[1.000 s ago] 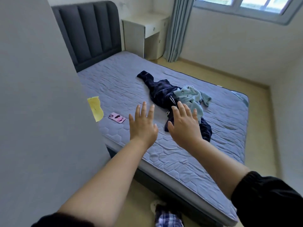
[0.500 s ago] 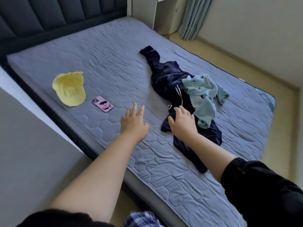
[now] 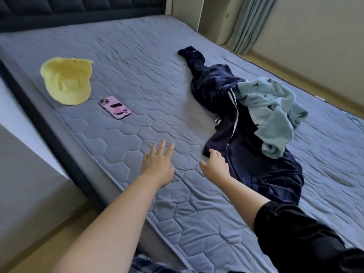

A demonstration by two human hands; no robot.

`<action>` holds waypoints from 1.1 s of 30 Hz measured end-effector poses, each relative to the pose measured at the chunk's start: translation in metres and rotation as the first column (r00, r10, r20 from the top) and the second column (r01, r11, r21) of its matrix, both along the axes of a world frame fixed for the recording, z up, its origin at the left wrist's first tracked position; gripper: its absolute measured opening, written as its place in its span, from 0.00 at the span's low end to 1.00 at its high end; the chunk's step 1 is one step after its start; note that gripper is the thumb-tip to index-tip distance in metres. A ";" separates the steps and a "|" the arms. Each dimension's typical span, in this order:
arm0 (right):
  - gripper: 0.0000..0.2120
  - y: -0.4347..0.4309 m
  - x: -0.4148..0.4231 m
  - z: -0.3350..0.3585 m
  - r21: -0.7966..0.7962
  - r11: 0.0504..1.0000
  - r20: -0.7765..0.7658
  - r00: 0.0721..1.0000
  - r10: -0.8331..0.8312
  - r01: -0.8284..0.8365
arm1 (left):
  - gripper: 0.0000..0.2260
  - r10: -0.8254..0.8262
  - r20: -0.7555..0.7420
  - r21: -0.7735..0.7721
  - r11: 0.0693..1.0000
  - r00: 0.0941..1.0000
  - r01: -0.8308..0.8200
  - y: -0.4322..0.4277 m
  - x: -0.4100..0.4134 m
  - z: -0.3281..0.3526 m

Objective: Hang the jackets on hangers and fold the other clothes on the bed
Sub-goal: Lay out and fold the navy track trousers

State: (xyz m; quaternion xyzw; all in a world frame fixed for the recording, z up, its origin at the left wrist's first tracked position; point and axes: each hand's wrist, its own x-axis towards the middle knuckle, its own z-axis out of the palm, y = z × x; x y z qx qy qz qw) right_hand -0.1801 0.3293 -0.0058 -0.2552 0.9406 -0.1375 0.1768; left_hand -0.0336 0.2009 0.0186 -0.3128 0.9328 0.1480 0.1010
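A dark navy jacket with white stripes lies crumpled across the grey quilted mattress. A light blue fleece garment is heaped on top of it. My left hand hovers over bare mattress with its fingers spread, holding nothing. My right hand reaches toward the jacket's near edge with fingers slightly bent; it is right beside the cloth, and no grip on the cloth shows.
A yellow cap and a pink-cased phone lie on the left part of the mattress. A dark padded headboard runs along the far side. A grey curtain hangs at the back right, above bare floor.
The camera has come closer to the bed and tilted down. Both hands have dropped toward the mattress, the right one reaching the jacket's near edge.
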 end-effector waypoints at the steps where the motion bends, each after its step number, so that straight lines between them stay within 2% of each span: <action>1: 0.28 -0.001 -0.010 -0.012 -0.004 1.000 0.011 1.000 -0.004 0.004 | 0.32 0.018 0.007 0.022 1.000 1.000 -0.018 0.004 -0.005 -0.015; 4: 0.28 -0.002 -0.042 -0.046 0.005 0.999 0.055 0.997 -0.047 0.047 | 0.33 0.055 0.056 0.124 0.990 0.997 -0.061 0.021 -0.021 -0.056; 7: 0.31 0.001 -0.070 -0.071 0.063 0.996 0.028 0.997 -0.067 0.065 | 0.34 0.143 0.075 0.196 0.968 0.987 -0.155 0.031 -0.037 -0.091; 10: 0.37 0.006 -0.100 -0.085 0.098 0.995 -0.011 1.000 0.009 -0.008 | 0.33 0.239 0.113 0.320 0.910 0.965 -0.263 0.046 -0.055 -0.122; 12: 0.38 0.003 -0.119 -0.090 0.087 0.992 -0.047 0.994 0.096 -0.092 | 0.34 0.244 0.179 0.355 0.888 0.953 -0.293 0.061 -0.065 -0.139; 14: 0.39 -0.004 -0.135 -0.091 0.091 0.982 -0.077 0.982 0.170 -0.163 | 0.35 0.234 0.209 0.293 0.911 0.950 -0.289 0.071 -0.065 -0.153; 16: 0.38 -0.008 -0.147 -0.092 0.162 0.969 -0.083 0.976 0.202 -0.187 | 0.35 0.230 0.191 0.189 0.945 0.954 -0.265 0.074 -0.053 -0.164; 18: 0.40 0.000 -0.157 -0.098 0.242 0.963 -0.053 0.989 0.139 -0.123 | 0.34 0.220 0.188 0.107 0.964 0.957 -0.243 0.079 -0.039 -0.171; 20: 0.46 0.016 -0.162 -0.106 0.302 0.953 0.024 0.999 0.030 -0.036 | 0.33 0.226 0.203 0.083 0.966 0.953 -0.247 0.085 -0.033 -0.172; 23: 0.51 0.037 -0.157 -0.121 0.288 0.953 0.125 0.983 -0.136 0.095 | 0.32 0.253 0.235 0.097 0.955 0.939 -0.281 0.087 -0.041 -0.166; 27: 0.42 0.055 -0.152 -0.119 0.036 0.974 0.109 0.968 -0.227 0.224 | 0.30 0.291 0.196 0.075 0.948 0.936 -0.310 0.097 -0.044 -0.165; 29: 0.27 0.059 -0.153 -0.111 -0.033 0.968 0.143 0.960 -0.241 0.248 | 0.29 0.317 0.156 0.078 0.940 0.936 -0.331 0.104 -0.040 -0.166; 31: 0.08 0.056 -0.138 -0.095 -0.115 0.973 0.293 0.943 -0.159 0.199 | 0.29 0.313 0.112 0.074 0.944 0.943 -0.322 0.107 -0.034 -0.166; 32: 0.03 0.051 -0.123 -0.082 -0.163 0.974 0.388 0.918 -0.085 0.159 | 0.29 0.310 0.082 0.093 0.944 0.947 -0.317 0.106 -0.032 -0.164; 33: 0.04 0.043 -0.106 -0.069 -0.211 0.972 0.454 0.891 0.004 0.103 | 0.28 0.326 0.027 0.145 0.934 0.945 -0.326 0.106 -0.030 -0.162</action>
